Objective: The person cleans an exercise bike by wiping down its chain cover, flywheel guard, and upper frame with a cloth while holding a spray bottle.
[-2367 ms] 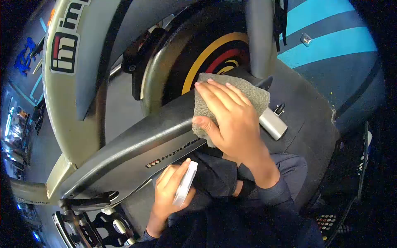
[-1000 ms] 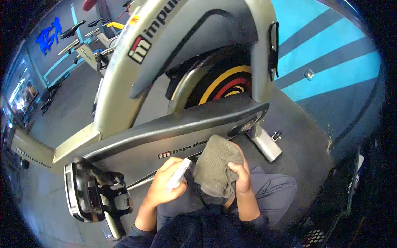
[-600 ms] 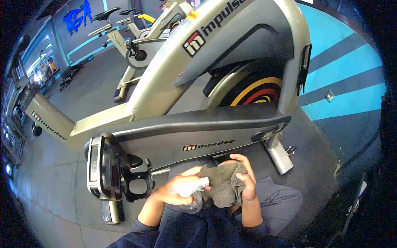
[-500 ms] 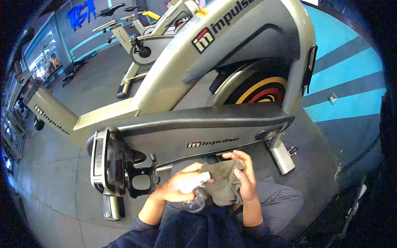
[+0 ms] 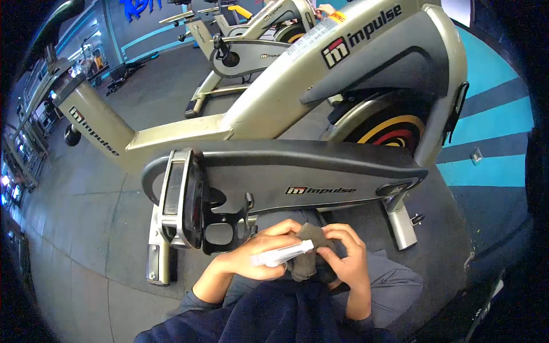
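My left hand point(image 5: 247, 258) is closed around a spray bottle, whose white spray head point(image 5: 283, 253) points right; the clear body seen earlier is now hidden. A grey-brown cloth point(image 5: 305, 266) hangs bunched between both hands. My right hand point(image 5: 347, 258) pinches the cloth's right edge between thumb and fingers, while the left fingertips touch its upper left side. Just beyond my hands stands an exercise bike's grey chain cover point(image 5: 257, 186). Its black pedal with toe cage point(image 5: 223, 231) lies close to the left hand's left side.
The bike's pale frame point(image 5: 274, 97) and flywheel point(image 5: 394, 131) rise behind the cover. A silver rear foot point(image 5: 402, 226) rests on the floor at right. Another bike point(image 5: 246, 60) stands further back. A blue striped wall point(image 5: 497, 126) borders the right side.
The cloth has gone from spread out to folded and bunched between my hands. The spray head has turned to point more to the right. The view has shifted, placing the bike further right.
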The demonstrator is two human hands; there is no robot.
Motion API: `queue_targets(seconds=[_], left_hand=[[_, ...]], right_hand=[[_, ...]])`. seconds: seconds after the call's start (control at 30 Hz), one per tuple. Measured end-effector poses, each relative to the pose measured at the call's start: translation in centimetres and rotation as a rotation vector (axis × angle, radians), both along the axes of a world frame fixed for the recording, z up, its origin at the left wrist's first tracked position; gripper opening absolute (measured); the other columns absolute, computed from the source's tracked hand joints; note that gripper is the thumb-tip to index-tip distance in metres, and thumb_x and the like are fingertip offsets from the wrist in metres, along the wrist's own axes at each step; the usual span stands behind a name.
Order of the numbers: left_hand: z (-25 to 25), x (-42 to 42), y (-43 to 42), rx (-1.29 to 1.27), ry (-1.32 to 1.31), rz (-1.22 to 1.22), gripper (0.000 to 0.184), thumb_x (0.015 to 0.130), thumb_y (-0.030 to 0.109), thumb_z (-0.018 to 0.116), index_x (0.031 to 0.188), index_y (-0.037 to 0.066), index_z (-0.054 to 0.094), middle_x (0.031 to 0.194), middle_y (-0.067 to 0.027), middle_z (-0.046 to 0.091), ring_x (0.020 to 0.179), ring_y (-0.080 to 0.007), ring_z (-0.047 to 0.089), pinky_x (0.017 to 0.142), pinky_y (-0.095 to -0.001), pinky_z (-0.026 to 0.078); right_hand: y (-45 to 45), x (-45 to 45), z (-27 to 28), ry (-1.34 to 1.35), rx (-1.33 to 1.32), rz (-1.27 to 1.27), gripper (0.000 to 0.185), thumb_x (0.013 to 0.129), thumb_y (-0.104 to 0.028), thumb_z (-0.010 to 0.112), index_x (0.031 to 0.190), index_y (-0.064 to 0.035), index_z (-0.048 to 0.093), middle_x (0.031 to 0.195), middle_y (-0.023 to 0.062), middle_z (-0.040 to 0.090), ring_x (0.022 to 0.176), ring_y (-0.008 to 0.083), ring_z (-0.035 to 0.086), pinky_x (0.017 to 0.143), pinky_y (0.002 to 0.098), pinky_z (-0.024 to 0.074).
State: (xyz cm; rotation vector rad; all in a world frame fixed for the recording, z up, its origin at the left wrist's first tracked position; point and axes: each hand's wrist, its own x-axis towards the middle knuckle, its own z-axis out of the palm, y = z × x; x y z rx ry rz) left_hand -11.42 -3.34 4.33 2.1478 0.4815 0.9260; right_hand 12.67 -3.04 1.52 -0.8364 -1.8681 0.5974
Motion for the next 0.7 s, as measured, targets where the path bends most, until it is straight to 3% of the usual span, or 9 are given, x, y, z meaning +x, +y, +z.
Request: queue_targets(seconds=[0.13, 0.2, 0.27, 0.3, 0.4, 0.43, 0.53, 0.57, 0.7], left_hand=[[0.1, -0.1, -0.6, -0.022, 0.043, 0.045, 0.056, 0.066, 0.007, 0.061, 0.121, -0.001, 0.056, 0.123, -0.0207, 0.048, 0.115, -0.0365, 0.049, 0.099, -0.0412, 0.041], [0.1, -0.3, -1.0, -0.061, 0.066, 0.07, 0.059, 0.065, 0.005, 0.061, 0.124, -0.001, 0.054, 0.128, -0.0207, 0.044, 0.122, -0.0366, 0.043, 0.104, -0.0407, 0.036], [0.2, -0.4, -1.2, -0.092, 0.048, 0.082, 0.06, 0.066, 0.004, 0.06, 0.125, -0.002, 0.054, 0.129, -0.0212, 0.043, 0.125, -0.0371, 0.041, 0.105, -0.0404, 0.035], [0.2, -0.5, -1.2, -0.061, 0.064, 0.09, 0.06, 0.066, 0.003, 0.061, 0.126, -0.002, 0.054, 0.133, -0.0229, 0.04, 0.125, -0.0378, 0.043, 0.104, -0.04, 0.037], [-0.1, -0.2, -1.9, -0.054, 0.051, 0.179, 0.059, 0.065, 0.004, 0.064, 0.124, 0.001, 0.059, 0.13, -0.0208, 0.045, 0.111, -0.0331, 0.053, 0.093, -0.0373, 0.044], [-0.8, -0.1, -2.0, -0.073, 0.066, 0.184, 0.06, 0.064, 0.003, 0.064, 0.124, 0.001, 0.058, 0.136, -0.0205, 0.042, 0.106, -0.0304, 0.055, 0.091, -0.0355, 0.045], [-1.0, 0.5, -2.2, -0.037, 0.005, 0.186, 0.059, 0.064, 0.002, 0.064, 0.123, 0.001, 0.058, 0.141, -0.02, 0.039, 0.107, -0.0307, 0.055, 0.091, -0.0364, 0.045], [-1.2, 0.5, -2.3, -0.063, 0.001, 0.154, 0.057, 0.065, 0.002, 0.063, 0.122, 0.001, 0.058, 0.145, -0.0189, 0.037, 0.118, -0.0321, 0.051, 0.093, -0.0378, 0.045], [-1.7, 0.5, -1.9, 0.028, -0.034, 0.105, 0.055, 0.065, 0.002, 0.062, 0.12, 0.001, 0.059, 0.145, -0.019, 0.036, 0.119, -0.031, 0.049, 0.093, -0.0396, 0.045]], right_hand=[[-0.5, 0.2, -0.2, -0.064, -0.056, -0.022, 0.022, 0.078, -0.007, 0.073, 0.094, -0.0014, 0.06, 0.103, 0.0131, 0.066, 0.092, 0.0279, 0.063, 0.082, 0.0355, 0.0482], [-0.9, -0.4, -0.6, 0.052, -0.118, -0.009, 0.019, 0.082, -0.006, 0.068, 0.099, -0.0011, 0.06, 0.101, 0.0141, 0.065, 0.089, 0.028, 0.061, 0.083, 0.0349, 0.0473], [-1.1, -0.7, -0.1, 0.066, -0.067, -0.033, 0.022, 0.085, -0.003, 0.062, 0.108, -0.0012, 0.063, 0.099, 0.014, 0.064, 0.09, 0.0274, 0.06, 0.083, 0.0333, 0.0466], [-1.3, -0.4, 0.4, -0.031, -0.083, 0.01, 0.034, 0.086, 0.002, 0.057, 0.119, -0.0037, 0.064, 0.1, 0.0136, 0.062, 0.093, 0.027, 0.059, 0.083, 0.0325, 0.0462], [-1.1, -0.8, 0.5, -0.124, -0.06, 0.059, 0.04, 0.085, 0.003, 0.057, 0.124, -0.006, 0.064, 0.103, 0.013, 0.06, 0.093, 0.0264, 0.059, 0.082, 0.0317, 0.0459], [-1.1, -0.9, 0.2, -0.086, -0.073, 0.055, 0.04, 0.083, -0.002, 0.062, 0.122, -0.0067, 0.065, 0.105, 0.0133, 0.059, 0.092, 0.0266, 0.059, 0.081, 0.0327, 0.046], [-1.6, -1.2, 0.8, -0.099, -0.081, -0.022, 0.039, 0.079, -0.007, 0.068, 0.118, -0.0071, 0.068, 0.105, 0.0123, 0.06, 0.092, 0.0268, 0.058, 0.081, 0.0335, 0.046], [-1.6, -1.0, 0.4, -0.131, -0.088, -0.01, 0.042, 0.074, -0.014, 0.074, 0.116, -0.0086, 0.069, 0.109, 0.0114, 0.06, 0.091, 0.0267, 0.058, 0.081, 0.0347, 0.046], [-1.6, -0.7, -0.9, -0.143, -0.048, 0.023, 0.047, 0.071, -0.01, 0.077, 0.117, -0.011, 0.07, 0.115, 0.0118, 0.062, 0.09, 0.0256, 0.059, 0.08, 0.0352, 0.0473]])
